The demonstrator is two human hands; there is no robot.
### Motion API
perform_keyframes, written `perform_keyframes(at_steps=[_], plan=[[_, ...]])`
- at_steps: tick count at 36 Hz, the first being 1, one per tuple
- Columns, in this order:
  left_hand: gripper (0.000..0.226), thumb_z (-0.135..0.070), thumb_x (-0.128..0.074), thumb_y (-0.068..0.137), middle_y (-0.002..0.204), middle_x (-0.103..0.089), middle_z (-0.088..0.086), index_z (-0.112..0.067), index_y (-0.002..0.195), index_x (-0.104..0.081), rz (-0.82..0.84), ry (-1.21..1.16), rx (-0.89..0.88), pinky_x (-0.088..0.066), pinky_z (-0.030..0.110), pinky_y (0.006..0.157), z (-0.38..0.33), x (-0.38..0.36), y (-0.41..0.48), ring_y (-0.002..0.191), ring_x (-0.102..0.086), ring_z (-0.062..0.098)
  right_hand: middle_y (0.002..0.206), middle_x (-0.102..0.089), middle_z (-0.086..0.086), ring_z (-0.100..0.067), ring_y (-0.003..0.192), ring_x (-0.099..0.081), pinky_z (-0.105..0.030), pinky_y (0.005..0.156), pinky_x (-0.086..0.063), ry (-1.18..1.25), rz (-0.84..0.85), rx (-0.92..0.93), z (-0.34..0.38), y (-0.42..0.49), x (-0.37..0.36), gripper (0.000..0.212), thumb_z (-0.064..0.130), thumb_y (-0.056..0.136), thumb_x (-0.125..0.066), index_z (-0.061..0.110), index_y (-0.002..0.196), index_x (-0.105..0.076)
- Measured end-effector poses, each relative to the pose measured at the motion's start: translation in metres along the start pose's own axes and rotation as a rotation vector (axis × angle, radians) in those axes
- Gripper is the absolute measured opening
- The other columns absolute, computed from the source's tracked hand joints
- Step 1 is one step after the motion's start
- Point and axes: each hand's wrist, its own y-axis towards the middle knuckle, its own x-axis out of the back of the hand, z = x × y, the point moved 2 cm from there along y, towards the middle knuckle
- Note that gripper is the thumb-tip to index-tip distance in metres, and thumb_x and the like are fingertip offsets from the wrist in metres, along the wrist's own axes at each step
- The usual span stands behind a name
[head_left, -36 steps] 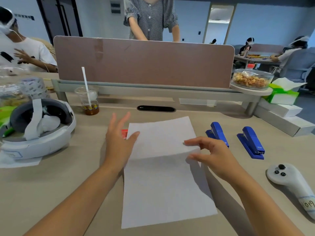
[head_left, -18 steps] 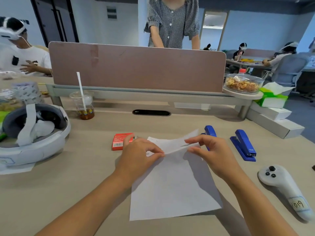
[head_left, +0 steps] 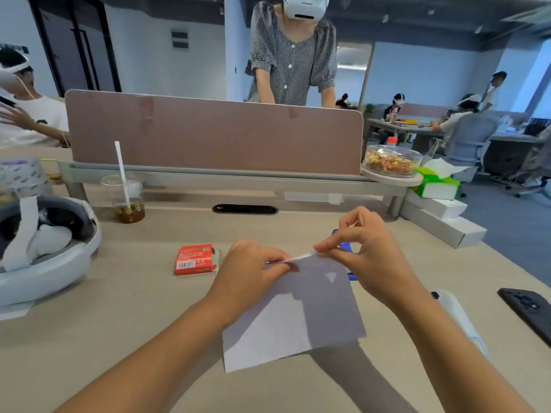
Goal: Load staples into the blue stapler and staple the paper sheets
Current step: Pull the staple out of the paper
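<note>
Pinching the far edge of the paper sheets (head_left: 295, 320) between curled fingers, the left hand (head_left: 249, 272) and right hand (head_left: 371, 257) hold it raised above the table (head_left: 119, 308). Behind the right hand, slivers of the blue stapler (head_left: 346, 247) show; a red staple box (head_left: 195, 259) lies left.

Both forearms reach in toward the paper (head_left: 293, 317). The left hand (head_left: 249, 271) pinches its far edge, fingers curled; the right hand (head_left: 368, 257) pinches the same edge just beside it.
</note>
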Motion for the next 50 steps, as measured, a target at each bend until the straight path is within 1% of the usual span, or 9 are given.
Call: perform_keyframes(at_steps=[6,14,21,27,30,34,40,46,50], plan=[[0.042,-0.051,-0.046,0.088,0.093,-0.078,-0.009,-0.028,0.099,-0.079,0.140,0.107,-0.066,-0.051,0.037,0.075,-0.032,0.009,0.010,0.086,-0.068,0.016,0.099,-0.067,0.020,0.000,0.087,-0.048,-0.030,0.091,-0.034,-0.325,0.100,0.106,0.006,-0.001,0.018,0.017,0.045,0.079,-0.073,0.039,0.095,-0.073],[0.033,-0.038,-0.052,0.100,0.075,-0.066,-0.002,-0.017,0.082,-0.070,0.338,0.237,-0.044,-0.047,0.041,0.071,-0.034,0.018,0.022,0.074,-0.055,0.021,0.078,-0.072,0.013,-0.004,0.073,-0.062,-0.019,0.064,-0.047,-0.211,0.083,-0.033,-0.006,-0.010,0.050,0.002,0.029,0.082,-0.076,0.027,0.082,-0.077],[0.025,-0.030,-0.057,0.099,0.080,-0.071,-0.007,-0.017,0.093,-0.077,0.387,0.033,0.037,-0.051,0.029,0.070,-0.038,0.019,0.023,0.074,-0.061,0.011,0.068,-0.069,0.021,0.008,0.072,-0.063,-0.011,0.061,-0.044,-0.165,0.115,-0.101,-0.031,-0.026,0.093,0.020,0.029,0.077,-0.080,0.041,0.067,-0.067],[0.014,-0.023,-0.071,0.089,0.069,-0.075,-0.005,-0.024,0.080,-0.081,0.178,-0.375,0.073,-0.052,0.019,0.051,-0.082,0.010,0.040,0.059,-0.062,0.006,0.062,-0.072,0.005,-0.007,0.057,-0.066,-0.017,0.056,-0.053,-0.074,0.050,-0.181,-0.042,-0.057,0.152,0.008,0.024,0.078,-0.078,0.021,0.071,-0.074],[0.015,-0.022,-0.065,0.094,0.077,-0.075,-0.001,-0.021,0.091,-0.079,0.205,-0.438,0.045,-0.051,0.017,0.049,-0.118,-0.013,0.045,0.059,-0.065,0.007,0.063,-0.073,0.001,-0.016,0.052,-0.068,-0.027,0.054,-0.057,-0.066,-0.001,-0.237,-0.051,-0.080,0.188,0.011,0.025,0.079,-0.075,0.016,0.073,-0.074],[0.018,-0.020,-0.057,0.099,0.079,-0.073,0.003,-0.015,0.104,-0.074,0.445,-0.455,0.032,-0.057,0.020,0.052,-0.169,-0.052,0.045,0.057,-0.066,0.010,0.065,-0.073,0.005,-0.006,0.055,-0.065,-0.016,0.055,-0.055,-0.076,-0.101,-0.314,-0.069,-0.126,0.240,0.007,0.022,0.080,-0.075,0.019,0.074,-0.075],[0.010,-0.019,-0.069,0.091,0.076,-0.076,0.004,-0.013,0.087,-0.077,0.597,-0.580,0.047,-0.058,0.026,0.054,-0.249,-0.115,0.033,0.054,-0.070,0.014,0.066,-0.073,-0.004,-0.017,0.061,-0.060,-0.032,0.059,-0.053,-0.043,-0.245,-0.580,-0.101,-0.222,0.307,0.019,0.039,0.064,-0.077,0.024,0.075,-0.077],[0.019,-0.019,-0.081,0.080,0.087,-0.073,0.003,-0.018,0.096,-0.070,0.687,-0.613,0.009,-0.058,0.020,0.055,-0.344,-0.198,-0.001,0.073,-0.071,0.014,0.055,-0.067,0.003,-0.005,0.046,-0.050,-0.016,0.043,-0.044,-0.083,-0.450,-0.812,-0.125,-0.338,0.345,0.007,0.020,0.078,-0.078,0.014,0.076,-0.075],[0.016,-0.019,-0.083,0.078,0.089,-0.073,0.007,-0.014,0.084,-0.069,0.821,-0.582,0.046,-0.063,0.031,0.064,-0.385,-0.263,-0.046,0.074,-0.072,0.019,0.071,-0.066,-0.015,-0.022,0.063,-0.054,-0.031,0.060,-0.048,-0.017,-0.520,-1.015,-0.144,-0.423,0.353,0.011,0.014,0.080,-0.076,0.004,0.080,-0.072]])
